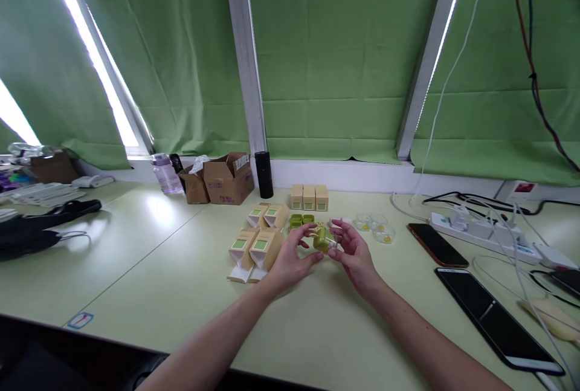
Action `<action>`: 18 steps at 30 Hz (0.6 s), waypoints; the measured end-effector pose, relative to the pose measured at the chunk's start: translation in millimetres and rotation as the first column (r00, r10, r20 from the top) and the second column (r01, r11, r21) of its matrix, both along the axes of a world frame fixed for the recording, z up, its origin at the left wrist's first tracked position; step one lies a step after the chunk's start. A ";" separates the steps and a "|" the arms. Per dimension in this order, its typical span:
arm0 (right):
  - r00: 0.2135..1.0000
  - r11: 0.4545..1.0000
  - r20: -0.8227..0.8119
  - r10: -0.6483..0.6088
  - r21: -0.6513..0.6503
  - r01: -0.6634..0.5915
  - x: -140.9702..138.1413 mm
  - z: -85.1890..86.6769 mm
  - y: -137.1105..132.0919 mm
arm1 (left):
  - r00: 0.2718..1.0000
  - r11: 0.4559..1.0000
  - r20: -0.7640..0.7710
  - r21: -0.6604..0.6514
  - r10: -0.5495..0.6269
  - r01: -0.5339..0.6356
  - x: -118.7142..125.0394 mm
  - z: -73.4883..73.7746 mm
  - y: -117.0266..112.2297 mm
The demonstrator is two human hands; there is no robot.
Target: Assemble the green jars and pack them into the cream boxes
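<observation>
Both my hands meet over the middle of the pale green table (149, 258). My left hand (293, 255) and my right hand (354, 252) pinch a small olive-green jar (322, 238) between their fingertips, just above the tabletop. Behind it sit a few more green jars (301, 220). Left of my hands lie open tan cartons with green labels (256, 249), and two more cartons (267, 214) lie further back. Three closed tan boxes (309, 197) stand in a row at the back. Clear plastic lids with yellow dots (378, 228) lie to the right.
A black cylinder (263, 174), brown cardboard boxes (228, 178) and a clear bottle (165, 174) stand by the window sill. Two phones (436, 244) (493, 318) lie at the right, next to a power strip (484, 232) with tangled cables. A black bag (40, 225) lies at the left.
</observation>
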State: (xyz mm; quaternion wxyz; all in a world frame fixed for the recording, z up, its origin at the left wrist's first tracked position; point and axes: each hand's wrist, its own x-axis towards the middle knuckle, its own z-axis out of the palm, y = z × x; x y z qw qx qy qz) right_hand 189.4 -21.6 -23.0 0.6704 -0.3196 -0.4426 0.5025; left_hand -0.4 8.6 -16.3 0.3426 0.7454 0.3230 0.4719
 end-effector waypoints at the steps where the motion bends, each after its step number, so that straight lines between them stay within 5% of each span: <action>1: 1.000 1.000 0.009 0.005 0.000 -0.005 -0.1 0.0 0.2 | 1.000 1.000 0.001 -0.005 0.001 -0.001 0.4 -0.6 0.4; 11: 0.995 0.999 0.094 0.029 -0.027 -0.026 1.9 -5.9 5.7 | 0.994 0.995 -0.089 0.081 0.068 -0.061 -2.3 -7.0 3.0; 18: 0.956 0.971 0.169 -0.239 0.030 0.238 9.1 -12.3 13.0 | 0.878 0.945 -0.443 0.326 0.182 -0.032 -4.6 4.1 -5.9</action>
